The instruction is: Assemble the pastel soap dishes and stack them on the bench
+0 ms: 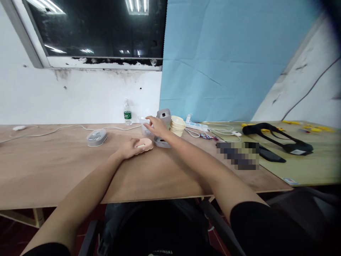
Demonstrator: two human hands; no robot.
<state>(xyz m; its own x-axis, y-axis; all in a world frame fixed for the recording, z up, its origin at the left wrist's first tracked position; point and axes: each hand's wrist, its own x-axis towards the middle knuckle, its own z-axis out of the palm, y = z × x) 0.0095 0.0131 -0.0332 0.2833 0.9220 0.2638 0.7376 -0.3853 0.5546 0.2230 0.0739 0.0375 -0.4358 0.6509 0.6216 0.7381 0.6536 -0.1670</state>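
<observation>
My left hand (130, 148) is closed around the near-left side of a peach-coloured oval case (145, 144), which rests on the table and has a light slot in its top. My right hand (157, 126) reaches across to a clear plastic container (145, 131). Its thumb and forefinger are apart at the container's upper right; whether they touch it is hard to see. Just behind this hand stands a grey oval case (163, 113). Another grey piece (161, 142) lies under the right wrist, partly hidden. A stack of cream-coloured oval pieces (177, 125) sits to the right.
A grey oval case (97, 137) lies at the left on the wooden table (53, 167). Near the wall are a water bottle (127, 113), a white cable (64, 128) and a power strip (197, 126). A black strap-like frame (277, 137) lies far right.
</observation>
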